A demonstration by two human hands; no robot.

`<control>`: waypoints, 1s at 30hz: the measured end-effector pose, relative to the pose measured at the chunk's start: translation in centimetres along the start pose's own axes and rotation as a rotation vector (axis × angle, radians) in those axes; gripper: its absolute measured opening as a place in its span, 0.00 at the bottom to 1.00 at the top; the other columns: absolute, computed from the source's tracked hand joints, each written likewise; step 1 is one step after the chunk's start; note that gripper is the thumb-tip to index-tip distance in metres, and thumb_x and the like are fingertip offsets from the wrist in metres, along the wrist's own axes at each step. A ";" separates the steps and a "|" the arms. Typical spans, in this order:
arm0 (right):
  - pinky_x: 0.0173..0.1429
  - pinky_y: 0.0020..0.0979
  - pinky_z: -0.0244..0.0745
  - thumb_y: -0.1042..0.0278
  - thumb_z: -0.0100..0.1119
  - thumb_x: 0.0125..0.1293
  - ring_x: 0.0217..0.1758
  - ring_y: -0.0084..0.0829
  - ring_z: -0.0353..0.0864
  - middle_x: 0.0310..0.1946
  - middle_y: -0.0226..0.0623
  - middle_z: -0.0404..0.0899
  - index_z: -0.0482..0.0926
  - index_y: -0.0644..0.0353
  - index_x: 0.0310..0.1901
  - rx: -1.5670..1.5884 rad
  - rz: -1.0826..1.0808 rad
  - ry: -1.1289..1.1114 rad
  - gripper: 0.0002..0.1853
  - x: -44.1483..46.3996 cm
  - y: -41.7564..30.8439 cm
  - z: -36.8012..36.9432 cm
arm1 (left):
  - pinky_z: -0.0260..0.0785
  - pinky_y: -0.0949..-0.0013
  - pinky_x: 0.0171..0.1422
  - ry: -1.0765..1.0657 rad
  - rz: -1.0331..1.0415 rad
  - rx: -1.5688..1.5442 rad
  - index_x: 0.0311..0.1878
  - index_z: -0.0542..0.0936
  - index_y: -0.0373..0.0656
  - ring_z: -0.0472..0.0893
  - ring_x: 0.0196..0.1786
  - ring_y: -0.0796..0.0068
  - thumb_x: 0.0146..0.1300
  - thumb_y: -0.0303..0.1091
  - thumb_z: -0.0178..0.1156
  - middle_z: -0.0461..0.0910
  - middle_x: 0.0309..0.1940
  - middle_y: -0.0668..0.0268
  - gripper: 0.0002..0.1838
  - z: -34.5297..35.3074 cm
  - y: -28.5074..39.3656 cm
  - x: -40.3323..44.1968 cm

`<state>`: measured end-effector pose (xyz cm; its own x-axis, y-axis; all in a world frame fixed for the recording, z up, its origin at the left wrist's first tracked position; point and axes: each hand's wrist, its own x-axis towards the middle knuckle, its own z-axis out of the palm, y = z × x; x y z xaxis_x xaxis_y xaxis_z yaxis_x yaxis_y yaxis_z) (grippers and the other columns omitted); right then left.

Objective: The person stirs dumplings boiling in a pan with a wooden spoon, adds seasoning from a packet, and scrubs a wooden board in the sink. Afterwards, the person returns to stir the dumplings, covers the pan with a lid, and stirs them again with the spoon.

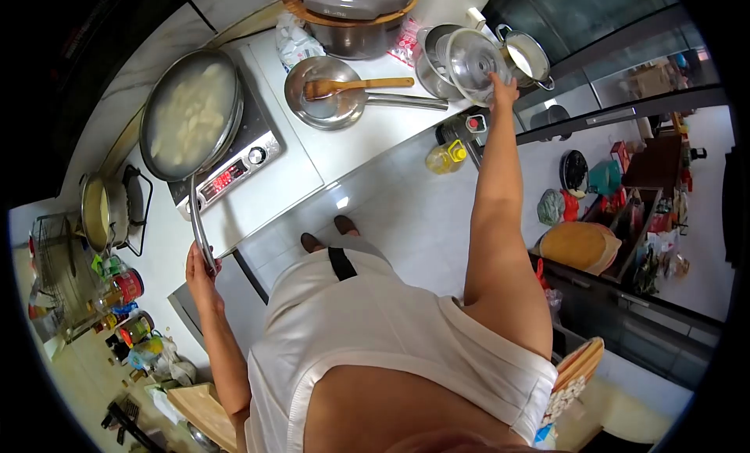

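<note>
My left hand (204, 279) is wrapped round the long metal handle (198, 220) of a frying pan. The pan (236, 113) sits on an induction cooker (262, 132) with a lit red display, and pale dumpling-like pieces lie in cloudy liquid inside it. Out to the right, my right hand (502, 91) grips the edge of a clear round lid (473, 60). That lid is tilted over a steel pot (429, 66), partly hiding it. Just beyond my fingers stands a second, two-handled pot (539, 53) with something white in it.
Between my hands, a steel pan (322, 118) holds a wooden spatula (344, 86). A large pot (355, 40) stands behind. At the left are another pot (117, 211) and several jars (129, 285). Oil bottles (445, 157) stand on the floor, near an open drawer (582, 281) at the right.
</note>
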<state>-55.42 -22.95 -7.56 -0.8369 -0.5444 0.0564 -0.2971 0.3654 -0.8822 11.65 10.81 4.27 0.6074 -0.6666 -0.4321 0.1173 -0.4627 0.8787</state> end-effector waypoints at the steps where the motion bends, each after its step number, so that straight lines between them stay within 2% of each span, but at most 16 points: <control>1: 0.73 0.46 0.53 0.48 0.73 0.41 0.75 0.54 0.50 0.72 0.58 0.49 0.64 0.54 0.69 -0.002 -0.016 -0.009 0.51 -0.2 -0.2 0.2 | 0.70 0.77 0.40 0.003 0.001 0.000 0.61 0.75 0.45 0.78 0.31 0.82 0.70 0.48 0.54 0.81 0.39 0.69 0.22 -0.1 -0.1 -0.2; 4: 0.74 0.45 0.52 0.50 0.71 0.41 0.74 0.54 0.51 0.69 0.62 0.55 0.70 0.59 0.65 -0.143 -0.341 0.143 0.45 -0.8 -2.1 0.7 | 0.70 0.77 0.40 0.017 0.004 -0.013 0.60 0.75 0.45 0.78 0.31 0.82 0.70 0.46 0.55 0.81 0.39 0.69 0.21 -0.3 -0.5 -0.2; 5: 0.74 0.47 0.51 0.51 0.69 0.43 0.74 0.54 0.52 0.65 0.65 0.60 0.75 0.63 0.59 -0.080 -0.415 0.184 0.40 -1.5 -3.0 1.0 | 0.70 0.77 0.40 0.016 0.004 -0.022 0.60 0.75 0.45 0.78 0.31 0.82 0.70 0.46 0.55 0.81 0.39 0.69 0.21 -0.2 -0.6 -0.2; 8: 0.72 0.45 0.57 0.47 0.70 0.43 0.69 0.55 0.62 0.61 0.65 0.67 0.79 0.63 0.55 -0.271 -0.519 0.248 0.37 -1.2 -5.0 3.4 | 0.70 0.77 0.40 0.023 -0.007 -0.043 0.60 0.75 0.46 0.78 0.31 0.82 0.70 0.44 0.56 0.82 0.39 0.69 0.20 -0.5 -1.0 -0.4; 9: 0.72 0.45 0.57 0.45 0.67 0.47 0.68 0.54 0.62 0.60 0.61 0.70 0.78 0.61 0.56 -0.352 -0.505 0.251 0.37 -1.0 -5.1 4.2 | 0.70 0.77 0.40 0.025 -0.011 -0.048 0.60 0.75 0.46 0.78 0.31 0.82 0.70 0.44 0.56 0.82 0.39 0.69 0.20 -0.6 -1.2 -0.4; 12: 0.73 0.49 0.53 0.44 0.63 0.50 0.74 0.53 0.53 0.66 0.61 0.61 0.74 0.61 0.61 -0.345 -0.328 0.047 0.38 -0.3 -5.3 5.1 | 0.70 0.77 0.40 0.046 -0.027 -0.060 0.60 0.75 0.45 0.78 0.31 0.82 0.69 0.44 0.56 0.80 0.37 0.71 0.20 -0.4 -1.0 -0.9; 14: 0.71 0.49 0.59 0.40 0.59 0.53 0.73 0.52 0.57 0.67 0.52 0.63 0.71 0.58 0.64 -0.429 -0.193 -0.009 0.40 0.8 -5.1 5.5 | 0.69 0.77 0.41 0.058 -0.032 -0.066 0.60 0.75 0.45 0.78 0.32 0.82 0.69 0.44 0.56 0.79 0.34 0.72 0.20 -0.4 -0.8 -1.2; 16: 0.67 0.53 0.62 0.38 0.58 0.53 0.70 0.52 0.62 0.68 0.55 0.61 0.70 0.54 0.65 -0.554 -0.160 -0.042 0.40 0.2 -6.1 4.9 | 0.69 0.77 0.41 0.068 -0.037 -0.074 0.61 0.75 0.45 0.77 0.32 0.82 0.69 0.44 0.57 0.76 0.31 0.75 0.21 -0.8 -1.2 -1.3; 18: 0.66 0.59 0.61 0.37 0.58 0.54 0.70 0.54 0.62 0.69 0.55 0.58 0.69 0.50 0.66 -0.629 -0.215 -0.118 0.39 4.8 -2.6 6.5 | 0.70 0.77 0.42 0.078 -0.028 -0.094 0.62 0.74 0.44 0.77 0.34 0.81 0.68 0.44 0.58 0.73 0.32 0.74 0.23 -1.4 -2.2 -1.1; 20: 0.65 0.62 0.60 0.36 0.56 0.57 0.69 0.55 0.63 0.69 0.55 0.58 0.69 0.49 0.66 -0.546 -0.138 -0.088 0.38 2.9 -3.8 5.2 | 0.70 0.76 0.43 0.097 -0.013 -0.115 0.63 0.73 0.43 0.77 0.35 0.80 0.68 0.44 0.58 0.73 0.34 0.72 0.24 -1.5 -2.3 -1.1; 22: 0.65 0.60 0.60 0.35 0.55 0.58 0.67 0.57 0.64 0.69 0.54 0.59 0.70 0.49 0.65 -0.689 -0.175 0.058 0.37 1.1 -4.9 4.7 | 0.70 0.75 0.43 0.100 -0.018 -0.124 0.63 0.73 0.43 0.78 0.36 0.79 0.67 0.44 0.58 0.74 0.37 0.70 0.24 -1.8 -2.8 -1.1; 24: 0.65 0.58 0.62 0.35 0.54 0.60 0.66 0.57 0.66 0.68 0.55 0.59 0.70 0.50 0.64 -0.668 -0.232 0.127 0.36 -2.1 -7.5 3.5 | 0.71 0.75 0.43 0.104 -0.021 -0.145 0.64 0.72 0.42 0.79 0.37 0.78 0.67 0.43 0.59 0.75 0.38 0.69 0.25 -1.8 -2.9 -1.4; 26: 0.66 0.55 0.60 0.38 0.55 0.61 0.67 0.55 0.63 0.68 0.55 0.59 0.71 0.51 0.64 -0.554 -0.462 0.138 0.34 -3.4 -8.3 3.3 | 0.71 0.74 0.42 0.124 -0.015 -0.173 0.64 0.72 0.42 0.79 0.37 0.78 0.67 0.43 0.59 0.77 0.39 0.68 0.25 -1.7 -2.7 -2.0; 28: 0.67 0.52 0.60 0.46 0.57 0.63 0.68 0.54 0.63 0.68 0.56 0.58 0.71 0.55 0.62 -0.364 -0.819 0.242 0.30 -8.5 -10.2 3.3 | 0.71 0.74 0.42 0.140 -0.031 -0.189 0.64 0.72 0.41 0.79 0.37 0.78 0.67 0.43 0.59 0.78 0.40 0.67 0.26 -1.8 -3.0 -2.3; 30: 0.69 0.51 0.58 0.53 0.59 0.64 0.69 0.54 0.61 0.68 0.56 0.58 0.71 0.58 0.61 -0.165 -1.036 0.088 0.27 -14.9 -12.9 3.2 | 0.70 0.75 0.42 0.148 -0.025 -0.231 0.64 0.72 0.41 0.79 0.36 0.79 0.68 0.44 0.58 0.79 0.39 0.67 0.25 -1.7 -3.5 -2.5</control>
<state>-37.67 -22.00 1.46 -0.1666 -0.5954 0.7859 -0.9398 -0.1452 -0.3092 11.07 15.13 2.66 0.7080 -0.5565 -0.4349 0.2992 -0.3214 0.8984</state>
